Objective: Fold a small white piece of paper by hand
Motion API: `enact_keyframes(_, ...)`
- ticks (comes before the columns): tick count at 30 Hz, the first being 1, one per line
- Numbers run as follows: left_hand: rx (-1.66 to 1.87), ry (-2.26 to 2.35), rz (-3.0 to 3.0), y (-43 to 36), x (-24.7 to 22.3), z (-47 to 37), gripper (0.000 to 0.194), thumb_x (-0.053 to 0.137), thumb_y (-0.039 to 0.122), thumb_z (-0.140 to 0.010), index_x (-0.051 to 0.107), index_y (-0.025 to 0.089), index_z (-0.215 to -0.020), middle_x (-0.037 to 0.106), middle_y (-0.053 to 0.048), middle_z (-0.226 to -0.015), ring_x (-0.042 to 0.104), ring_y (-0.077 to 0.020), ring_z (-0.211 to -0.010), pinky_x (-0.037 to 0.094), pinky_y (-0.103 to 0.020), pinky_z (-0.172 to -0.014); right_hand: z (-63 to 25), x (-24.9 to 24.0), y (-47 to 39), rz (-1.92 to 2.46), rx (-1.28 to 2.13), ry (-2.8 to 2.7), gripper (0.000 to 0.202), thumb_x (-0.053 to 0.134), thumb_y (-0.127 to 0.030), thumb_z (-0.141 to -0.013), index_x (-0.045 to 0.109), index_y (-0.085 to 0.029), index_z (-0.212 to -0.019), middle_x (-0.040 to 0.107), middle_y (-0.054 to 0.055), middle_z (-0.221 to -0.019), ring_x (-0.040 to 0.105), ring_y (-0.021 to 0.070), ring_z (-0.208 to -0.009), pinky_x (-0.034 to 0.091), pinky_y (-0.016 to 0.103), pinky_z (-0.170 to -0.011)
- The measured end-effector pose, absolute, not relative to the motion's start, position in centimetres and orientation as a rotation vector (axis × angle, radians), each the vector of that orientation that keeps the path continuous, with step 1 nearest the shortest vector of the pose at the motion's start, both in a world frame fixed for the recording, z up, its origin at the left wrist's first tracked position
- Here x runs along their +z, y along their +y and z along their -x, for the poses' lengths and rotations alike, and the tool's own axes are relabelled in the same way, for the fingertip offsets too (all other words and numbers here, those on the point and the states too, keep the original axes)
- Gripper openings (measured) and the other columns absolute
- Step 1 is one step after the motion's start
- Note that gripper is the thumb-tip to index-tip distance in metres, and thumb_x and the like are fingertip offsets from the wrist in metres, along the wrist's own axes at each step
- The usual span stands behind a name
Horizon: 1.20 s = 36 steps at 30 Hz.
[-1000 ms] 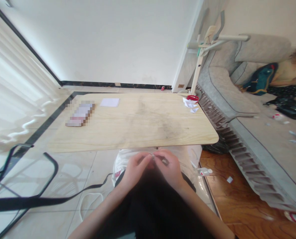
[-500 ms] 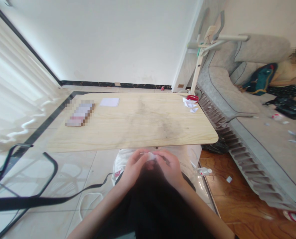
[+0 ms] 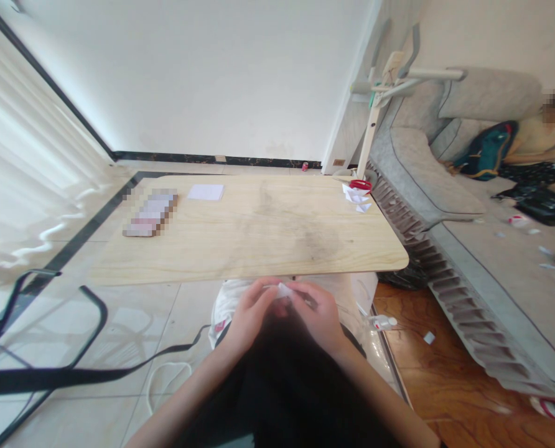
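Note:
A small piece of white paper (image 3: 284, 291) is pinched between my two hands, just in front of the table's near edge. My left hand (image 3: 255, 311) grips its left side, and my right hand (image 3: 319, 313) has hold of the right side. The fingers partly cover the paper, so its exact shape is unclear. On the wooden table (image 3: 240, 236), a stack of white paper (image 3: 206, 191) lies at the back left. Folded white paper pieces (image 3: 356, 195) sit at the back right corner, with red-handled scissors (image 3: 361, 185) on them.
A blurred flat object (image 3: 150, 213) lies on the table's left side. To the right stand a white metal frame (image 3: 373, 127) and a grey sofa (image 3: 450, 180), where a person sits by a teal backpack (image 3: 489, 149). A bottle (image 3: 384, 322) is at my right.
The fingers have shifted slightly around the paper, and a pointed white part of it shows a little more clearly between them. Both hands stay in nearly the same place.

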<state>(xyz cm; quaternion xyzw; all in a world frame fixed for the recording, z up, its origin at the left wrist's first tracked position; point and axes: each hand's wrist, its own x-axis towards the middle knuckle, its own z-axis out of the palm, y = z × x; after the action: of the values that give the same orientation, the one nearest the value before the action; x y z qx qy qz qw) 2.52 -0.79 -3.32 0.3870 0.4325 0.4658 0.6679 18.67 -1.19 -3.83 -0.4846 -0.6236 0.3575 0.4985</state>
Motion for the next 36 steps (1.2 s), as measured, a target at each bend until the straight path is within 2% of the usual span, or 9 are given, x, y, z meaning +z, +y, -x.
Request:
enact_keyframes(9,1.062,0.96,-0.845,-0.8,-3.5,-2.5,0.028,0.063,0.037,-0.087,0.068,0.015,-0.104,0.071,-0.003,-0.073,0.063,-0.0134,-0.061,0.051,-0.025,-0.062,-18.6,-3.7,-1.3,1.179,0.839,-1.521,0.017,0.063,-0.022,-0.087,0.076,-0.024,-0.099,0.076,0.005,-0.093,0.071,0.0214,-0.082,0.059,0.033,-0.072)
enact_keyframes(16,1.062,0.943,-0.82,-0.9,-3.7,-2.6,0.035,0.061,0.041,-0.088,0.069,0.013,-0.109,0.072,-0.005,-0.075,0.063,-0.0141,-0.06,0.052,-0.026,-0.063,-18.7,-4.0,-1.2,1.134,0.739,-1.59,0.02,0.061,-0.018,-0.088,0.075,-0.025,-0.101,0.076,0.005,-0.092,0.07,0.0223,-0.086,0.057,0.035,-0.076)
enact_keyframes(21,1.047,1.013,-0.933,-0.9,-3.5,-2.5,0.037,0.058,0.042,-0.09,0.069,0.014,-0.111,0.069,-0.003,-0.069,0.061,-0.0144,-0.061,0.051,-0.026,-0.064,-18.6,-3.7,-1.2,1.042,0.723,-1.616,0.022,0.061,-0.014,-0.088,0.075,-0.025,-0.099,0.075,0.005,-0.091,0.069,0.0211,-0.086,0.056,0.035,-0.079)
enact_keyframes(27,1.016,1.052,-1.023,-1.0,-2.9,-2.1,0.039,0.063,0.036,-0.086,0.068,0.015,-0.119,0.069,-0.002,-0.067,0.062,-0.0165,-0.065,0.051,-0.028,-0.068,-18.7,-3.3,-1.5,1.054,0.724,-1.618,0.018,0.057,-0.016,-0.089,0.072,-0.024,-0.095,0.072,0.006,-0.094,0.067,0.0223,-0.092,0.055,0.037,-0.083)
enact_keyframes(36,0.968,1.123,-1.063,-1.2,-2.1,-2.2,0.043,0.064,0.024,-0.08,0.067,0.016,-0.123,0.074,-0.002,-0.075,0.067,-0.017,-0.067,0.054,-0.028,-0.07,-18.6,-4.1,-1.5,1.15,0.758,-1.541,0.015,0.059,-0.016,-0.086,0.065,-0.024,-0.098,0.07,0.005,-0.095,0.067,0.0214,-0.086,0.057,0.035,-0.075)
